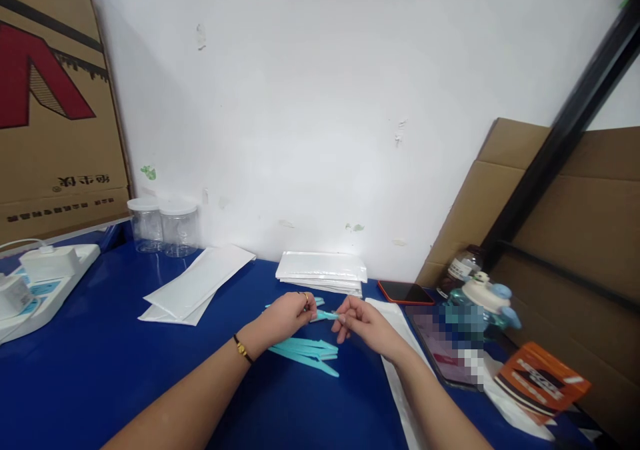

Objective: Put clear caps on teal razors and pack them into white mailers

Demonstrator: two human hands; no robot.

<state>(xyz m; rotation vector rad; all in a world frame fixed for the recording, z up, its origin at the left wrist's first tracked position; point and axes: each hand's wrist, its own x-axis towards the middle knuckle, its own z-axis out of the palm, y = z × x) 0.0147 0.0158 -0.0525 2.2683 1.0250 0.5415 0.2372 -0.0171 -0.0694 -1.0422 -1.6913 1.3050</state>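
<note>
Between my two hands is a slim turquoise plastic stick, shaped like an eyebrow razor. My left hand is closed on its left end. The right end is pinched between the thumb and fingertips of my right hand, its other fingers loosely curled. Below my left hand, a small fanned pile of like turquoise sticks lies on the blue table. More turquoise sticks lie behind my left hand, which partly hides them.
Stacked white packets lie by the wall, with white envelopes to their left. Two clear jars and a power strip are left. At right are a red-edged phone, a tablet, a bottle and an orange pouch.
</note>
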